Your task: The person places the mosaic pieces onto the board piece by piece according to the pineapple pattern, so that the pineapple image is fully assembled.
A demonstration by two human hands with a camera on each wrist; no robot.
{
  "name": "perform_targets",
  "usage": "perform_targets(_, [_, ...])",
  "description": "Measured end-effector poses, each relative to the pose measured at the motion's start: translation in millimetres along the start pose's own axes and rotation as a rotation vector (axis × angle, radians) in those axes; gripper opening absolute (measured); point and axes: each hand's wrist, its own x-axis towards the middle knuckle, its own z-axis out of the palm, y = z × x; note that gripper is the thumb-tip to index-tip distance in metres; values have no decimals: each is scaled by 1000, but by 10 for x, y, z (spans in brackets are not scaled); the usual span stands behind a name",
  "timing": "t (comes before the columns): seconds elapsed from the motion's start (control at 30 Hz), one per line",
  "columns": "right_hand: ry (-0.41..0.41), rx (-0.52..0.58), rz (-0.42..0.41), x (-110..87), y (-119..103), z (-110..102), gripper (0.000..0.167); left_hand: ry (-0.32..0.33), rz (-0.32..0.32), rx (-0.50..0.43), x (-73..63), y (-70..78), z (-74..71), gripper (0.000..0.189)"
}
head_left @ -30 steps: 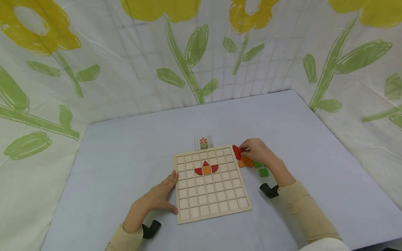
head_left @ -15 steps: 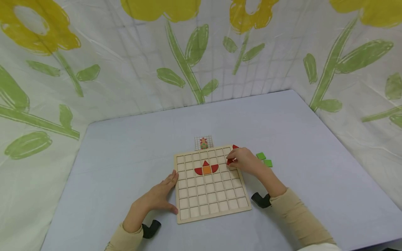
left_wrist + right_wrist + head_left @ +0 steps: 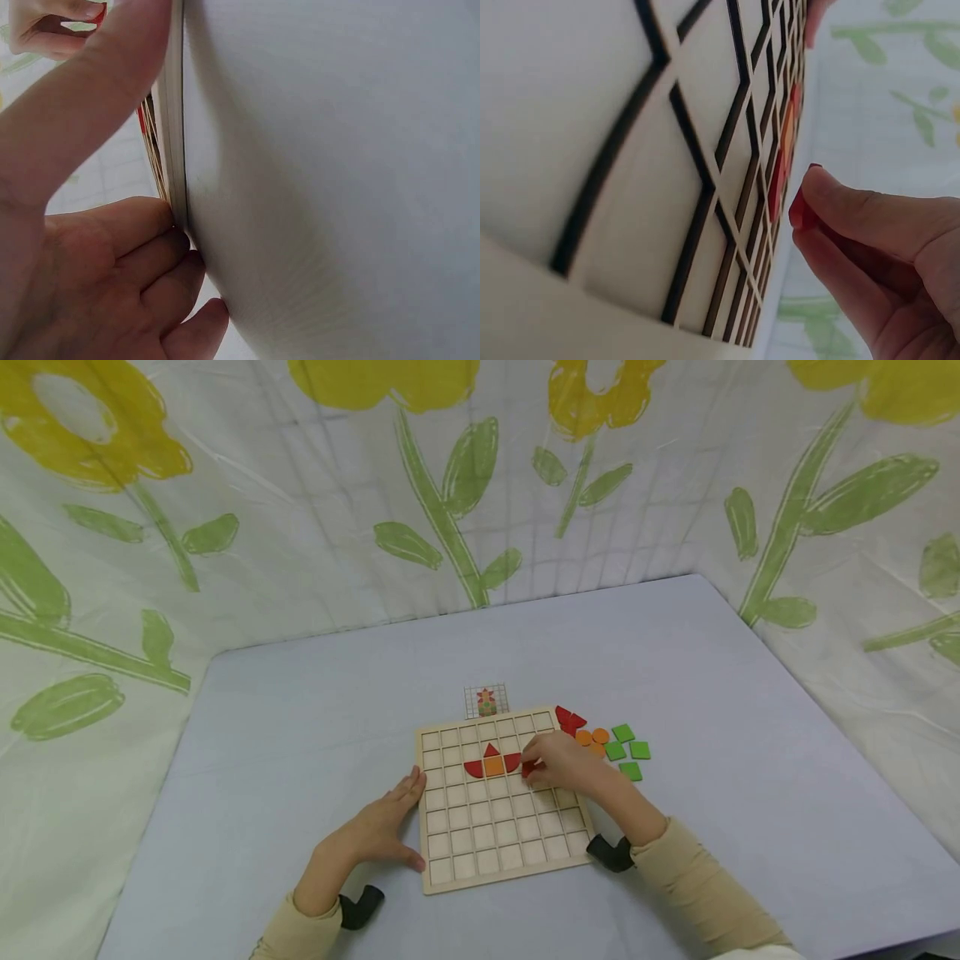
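My left hand [image 3: 382, 828] rests along the left edge of a wooden grid board [image 3: 459, 842], fingers and thumb spread against its rim. A red triangle [image 3: 491, 750], an orange square [image 3: 493, 767] and two red quarter-round tiles, one at left [image 3: 474, 769], sit in its cells. Over the right half of the board, my right hand [image 3: 561, 762] pinches a red tile [image 3: 802, 210] between thumb and fingertips. In the right wrist view that tile is above the grid, partly hidden by the thumb, and I cannot tell its shape.
Right of the board lie loose red tiles [image 3: 570, 720], orange discs [image 3: 600, 737] and several green squares [image 3: 623, 732]. Behind its far edge is a small pattern card [image 3: 486, 702]. Black wrist-worn pieces [image 3: 362, 907] hang by both wrists. A flower-painted cloth [image 3: 300, 527] backs the table.
My right hand has moved from the loose tiles leftward over the board, carrying a red tile. The orange discs and green squares are uncovered again. My left hand has stayed put.
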Motion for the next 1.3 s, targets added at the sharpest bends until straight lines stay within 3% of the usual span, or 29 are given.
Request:
perform_targets(0.2, [-8, 71, -3, 19, -48, 71, 16, 1, 4, 5, 1, -6, 3, 120])
perform_targets(0.7, [-15, 22, -32, 87, -56, 154, 18, 6, 11, 11, -2, -9, 1, 120])
perform_targets(1.3, [-58, 52, 15, 100, -68, 131, 23, -5, -11, 4, 2, 11, -10, 120])
